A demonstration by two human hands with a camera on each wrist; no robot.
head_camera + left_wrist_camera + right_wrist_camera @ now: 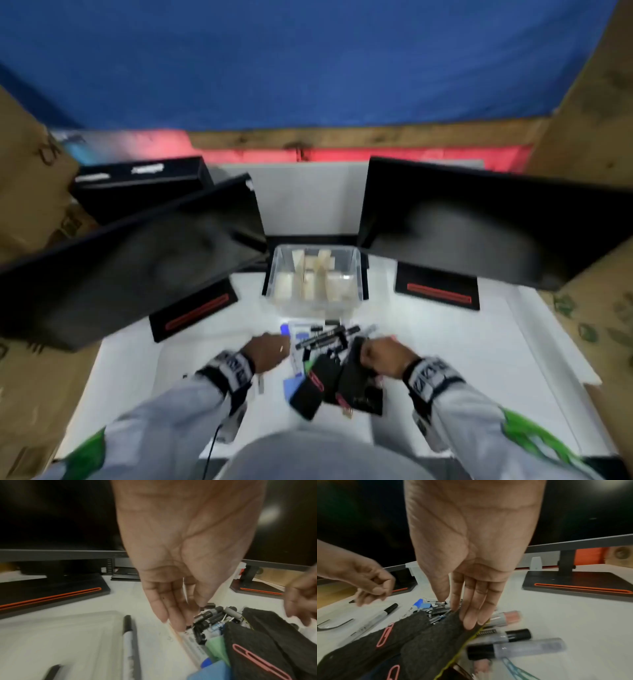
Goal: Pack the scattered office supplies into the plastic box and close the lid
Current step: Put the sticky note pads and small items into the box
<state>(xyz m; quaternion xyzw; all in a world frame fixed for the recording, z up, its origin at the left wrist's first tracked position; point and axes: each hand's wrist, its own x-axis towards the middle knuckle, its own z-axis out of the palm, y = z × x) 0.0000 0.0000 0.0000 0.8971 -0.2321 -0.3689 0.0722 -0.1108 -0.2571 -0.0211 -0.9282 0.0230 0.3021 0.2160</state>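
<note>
The clear plastic box (315,301) stands open at the back centre of the white desk, with pale dividers inside. In front of it lies a blurred heap of markers (329,337), clips and two dark felt pieces (329,377) with pink paper clips (385,635). My left hand (188,612) points its straight fingers down at the black markers (207,616) and holds nothing. My right hand (453,609) rests straight fingers on the felt's edge (450,631), its thumb by a binder clip (441,602). Loose glue sticks or markers (515,649) lie to the right.
Two black monitors (137,260) (486,222) on stands with orange strips (438,291) flank the box. A clear flat lid-like sheet (68,635) with a grey pen (128,642) on it lies left of the heap. Cardboard walls (30,192) close both sides.
</note>
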